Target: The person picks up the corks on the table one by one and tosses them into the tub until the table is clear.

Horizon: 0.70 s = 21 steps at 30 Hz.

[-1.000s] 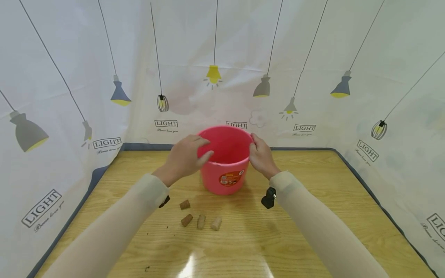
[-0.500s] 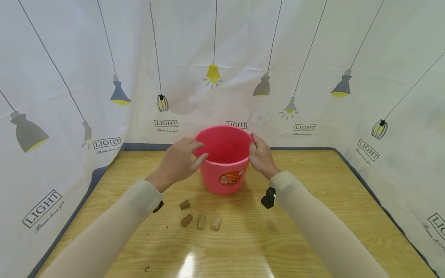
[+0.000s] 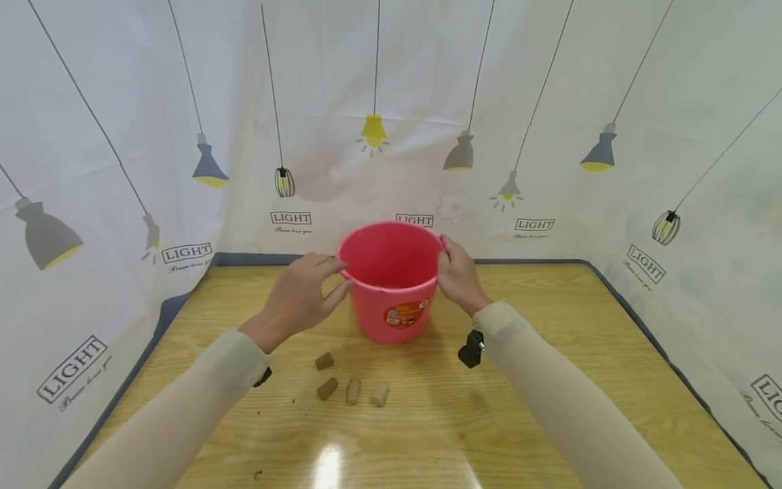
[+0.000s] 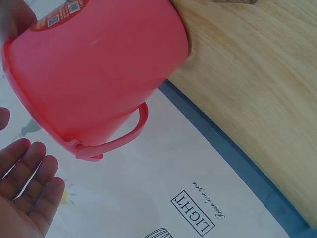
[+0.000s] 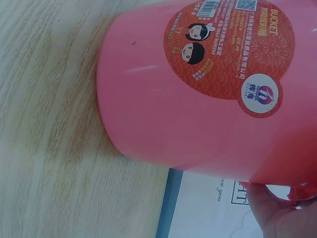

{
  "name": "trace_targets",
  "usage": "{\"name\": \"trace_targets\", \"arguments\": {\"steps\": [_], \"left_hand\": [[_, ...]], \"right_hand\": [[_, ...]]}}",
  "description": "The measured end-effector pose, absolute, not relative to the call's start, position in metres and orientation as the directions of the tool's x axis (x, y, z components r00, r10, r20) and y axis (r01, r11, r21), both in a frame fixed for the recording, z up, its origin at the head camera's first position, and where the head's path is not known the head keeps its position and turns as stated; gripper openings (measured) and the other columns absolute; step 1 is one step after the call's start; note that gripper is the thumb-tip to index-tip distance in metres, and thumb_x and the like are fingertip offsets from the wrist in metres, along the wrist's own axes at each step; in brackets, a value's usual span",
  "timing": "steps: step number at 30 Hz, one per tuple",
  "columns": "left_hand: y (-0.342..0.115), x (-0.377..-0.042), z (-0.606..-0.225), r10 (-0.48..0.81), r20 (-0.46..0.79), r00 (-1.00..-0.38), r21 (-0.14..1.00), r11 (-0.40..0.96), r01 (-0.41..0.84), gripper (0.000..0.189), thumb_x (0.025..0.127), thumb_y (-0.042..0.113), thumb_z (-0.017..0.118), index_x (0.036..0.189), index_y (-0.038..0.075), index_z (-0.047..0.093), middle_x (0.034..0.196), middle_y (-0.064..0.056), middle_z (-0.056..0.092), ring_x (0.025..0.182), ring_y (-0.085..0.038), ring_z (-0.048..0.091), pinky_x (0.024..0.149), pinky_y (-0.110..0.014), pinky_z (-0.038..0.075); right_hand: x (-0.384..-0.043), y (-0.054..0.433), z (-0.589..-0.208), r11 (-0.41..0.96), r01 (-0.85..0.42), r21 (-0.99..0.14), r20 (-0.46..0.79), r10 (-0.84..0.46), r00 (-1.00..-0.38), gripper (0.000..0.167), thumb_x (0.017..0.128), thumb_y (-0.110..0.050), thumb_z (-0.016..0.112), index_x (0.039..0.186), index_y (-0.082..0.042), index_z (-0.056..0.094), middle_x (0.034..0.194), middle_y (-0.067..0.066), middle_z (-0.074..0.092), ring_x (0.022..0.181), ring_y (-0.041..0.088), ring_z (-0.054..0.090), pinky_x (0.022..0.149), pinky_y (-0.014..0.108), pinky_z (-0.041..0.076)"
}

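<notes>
The pink bucket (image 3: 386, 299) stands far on the table (image 3: 525, 326), and because only the right hand (image 3: 461, 277) has fingers clamped on its right side, while the left hand's (image 3: 298, 293) fingers are apart and hold nothing, an uneven pull could tip it toward the near corks (image 3: 353, 390).

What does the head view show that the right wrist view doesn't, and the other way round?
Only the head view shows the left hand, the four corks and the lamps printed on the cloth. Only the right wrist view shows the cartoon faces and the word BUCKET clearly on the red sticker. Both show that sticker, the pink bucket, the right hand at its rim, the table and the cloth.
</notes>
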<state>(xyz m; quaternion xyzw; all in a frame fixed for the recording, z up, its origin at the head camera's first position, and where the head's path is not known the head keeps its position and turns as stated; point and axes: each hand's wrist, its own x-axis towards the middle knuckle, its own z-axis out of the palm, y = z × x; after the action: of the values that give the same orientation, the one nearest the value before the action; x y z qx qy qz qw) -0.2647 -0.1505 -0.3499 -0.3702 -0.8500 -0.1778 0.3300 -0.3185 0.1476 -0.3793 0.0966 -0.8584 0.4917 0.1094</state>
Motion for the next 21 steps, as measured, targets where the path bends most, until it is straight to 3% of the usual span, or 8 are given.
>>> {"name": "trace_targets", "arguments": {"steps": [13, 21], "left_hand": [[-0.166, -0.258, -0.361, 0.505, 0.678, -0.534, 0.057, 0.688, 0.723, 0.031, 0.088, 0.022, 0.080, 0.110, 0.000, 0.077, 0.104, -0.012, 0.077, 0.094, -0.029, 0.071, 0.080, -0.044, 0.061], [-0.177, -0.254, -0.372, 0.505, 0.678, -0.535, 0.053, 0.692, 0.720, 0.028, 0.087, 0.022, 0.081, 0.103, -0.001, 0.077, 0.095, -0.013, 0.076, 0.083, -0.029, 0.073, 0.072, -0.044, 0.061]], "right_hand": [[-0.317, 0.149, -0.378, 0.503, -0.278, -0.818, 0.289, -0.058, -0.956, 0.054, 0.110, -0.017, 0.030, 0.160, 0.003, 0.026, 0.164, 0.016, 0.031, 0.151, 0.028, 0.030, 0.121, 0.045, 0.029], [-0.317, 0.148, -0.376, 0.491, -0.273, -0.827, 0.277, -0.066, -0.958, 0.054, 0.110, -0.018, 0.031, 0.160, 0.002, 0.025, 0.164, 0.016, 0.032, 0.147, 0.028, 0.036, 0.120, 0.045, 0.030]]}}
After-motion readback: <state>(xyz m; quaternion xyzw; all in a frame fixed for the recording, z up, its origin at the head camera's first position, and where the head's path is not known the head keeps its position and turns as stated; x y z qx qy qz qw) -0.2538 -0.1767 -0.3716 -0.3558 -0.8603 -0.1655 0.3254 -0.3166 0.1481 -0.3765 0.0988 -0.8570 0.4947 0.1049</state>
